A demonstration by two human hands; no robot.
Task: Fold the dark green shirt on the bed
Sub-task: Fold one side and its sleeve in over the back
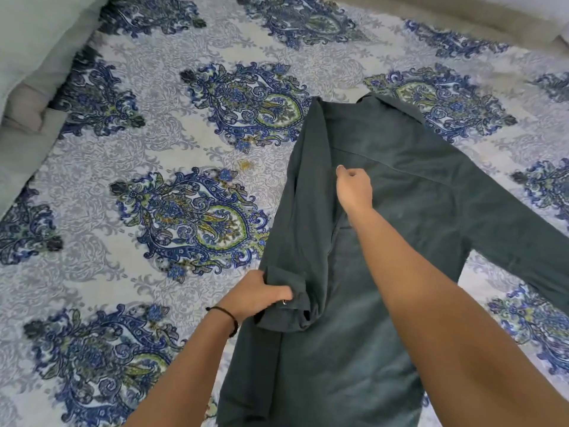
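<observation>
The dark green shirt [409,211] lies flat on the bed, collar at the far end and hem toward me. Its left sleeve is folded over onto the body and runs down the left side. My left hand [258,295], with a black cord on the wrist, grips the cuff end of that sleeve near the shirt's left edge. My right hand [354,189] rests on the upper chest of the shirt with its fingers curled against the cloth, and I cannot tell whether they pinch it. The right sleeve stretches out to the right, past the frame edge.
The bedsheet [154,149] is white and grey with large blue and green paisley medallions. A pale green blanket or pillow [34,57] is bunched along the left edge. Beige bedding [462,13] lies at the far right corner.
</observation>
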